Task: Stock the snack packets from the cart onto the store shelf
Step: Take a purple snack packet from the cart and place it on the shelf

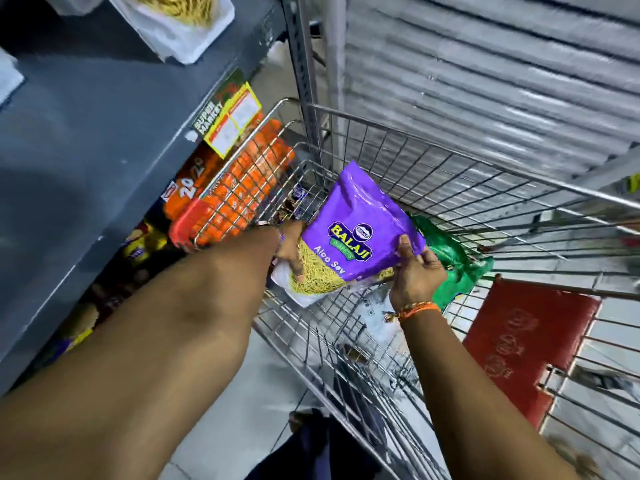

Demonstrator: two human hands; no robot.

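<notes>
Shelving (86, 133) of grey metal runs along the left of both hands, its upper level already carrying a clear-windowed snack bag (180, 26) up and away from them, while orange biscuit packs (242, 188) fill the level below, just beyond the left hand. Directly under the hands sits the wire cart (433, 174), its red seat flap (530, 344) hanging to the right of the right hand. Between the hands a purple snack packet (360, 233) is held over the cart basket: the left hand (291, 251) closed on its lower left edge, the right hand (415, 271) pinching its lower right corner. A green packet (450, 265) lies behind the right hand, in the cart and waiting. Stocking appears partly done, with at least these two packets left. The cart's raised rim and the shelf's front edge, with its yellow price label (232, 119), stand between packet and shelf.
</notes>
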